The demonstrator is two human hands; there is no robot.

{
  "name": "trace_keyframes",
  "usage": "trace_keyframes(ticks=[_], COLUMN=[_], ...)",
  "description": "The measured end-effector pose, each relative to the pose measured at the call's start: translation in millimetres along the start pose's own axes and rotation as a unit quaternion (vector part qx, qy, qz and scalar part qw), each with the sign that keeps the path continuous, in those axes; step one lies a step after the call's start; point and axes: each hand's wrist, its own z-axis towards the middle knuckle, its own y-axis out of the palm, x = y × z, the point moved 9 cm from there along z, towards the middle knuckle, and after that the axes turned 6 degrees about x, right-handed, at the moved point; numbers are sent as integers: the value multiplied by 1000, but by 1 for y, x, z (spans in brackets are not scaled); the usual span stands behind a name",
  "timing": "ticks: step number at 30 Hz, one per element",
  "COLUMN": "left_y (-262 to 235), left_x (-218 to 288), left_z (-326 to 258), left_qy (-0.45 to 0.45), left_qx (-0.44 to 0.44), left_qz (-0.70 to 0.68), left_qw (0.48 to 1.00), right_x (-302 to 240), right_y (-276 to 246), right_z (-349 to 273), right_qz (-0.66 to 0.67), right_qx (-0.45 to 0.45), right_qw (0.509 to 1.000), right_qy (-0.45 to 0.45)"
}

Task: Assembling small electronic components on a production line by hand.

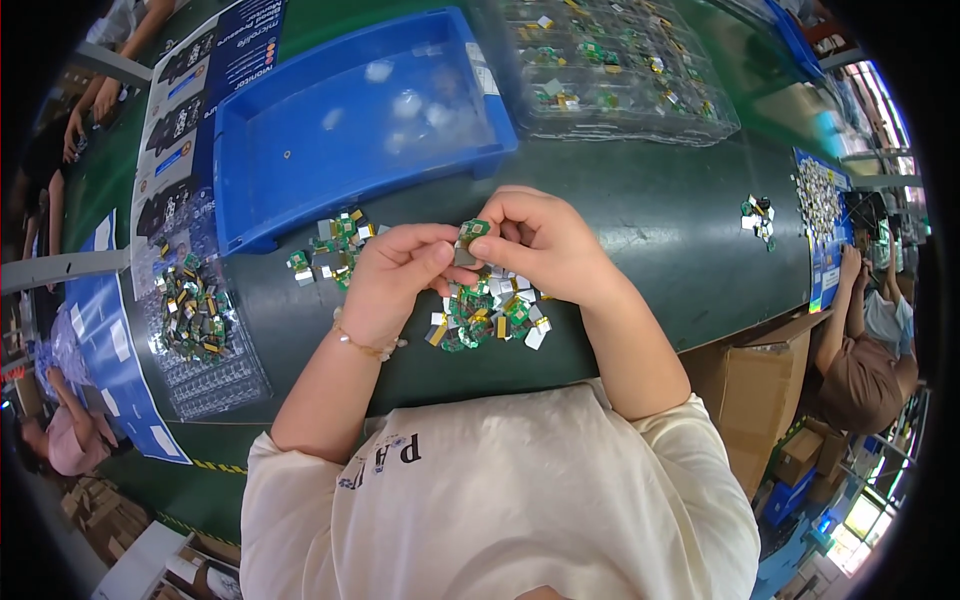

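Observation:
A small green circuit board point(471, 231) with a grey part at its lower side is held up between my two hands. My left hand point(400, 268) pinches it from the left with thumb and fingers. From the other side my right hand point(540, 245) grips it, thumb on its face and fingers curled. Just below my hands lies a loose pile of small green circuit boards point(480, 318) with grey, white and yellow parts, partly hidden by my fingers. Another cluster of such boards point(340, 240) sits beyond my left wrist.
Beyond my hands stands a blue bin point(250, 190) holding whitish crumpled bits. Stacked clear trays point(640, 125) with boards are at far right. On the left, boards heap point(190, 315) on a clear tray point(215, 385). A cardboard box point(755, 395) stands right. Other people work around the table.

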Motion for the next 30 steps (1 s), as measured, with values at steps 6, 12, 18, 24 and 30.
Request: trace_keyframes(ticks=[6, 12, 18, 24, 30], left_y=[-1, 3, -1, -1, 1], left_x=[-1, -4, -7, -6, -7], left_z=[1, 1, 2, 3, 2], left_qy=[12, -22, -23, -22, -25], left_qx=[-8, -32, -8, -15, -19], left_qz=[19, -55, -85, -82, -95], left_qw=[1000, 998, 996, 996, 995], right_x=[-2, 7, 1, -10, -15], right_y=[1, 3, -1, -6, -7], right_z=[-1, -2, -2, -3, -4], right_qz=[-19, 43, -8, -39, -41], right_qx=[0, 1, 35, 86, 103], right_qw=[1000, 999, 999, 994, 992], right_qy=[-11, 21, 5, -47, -66])
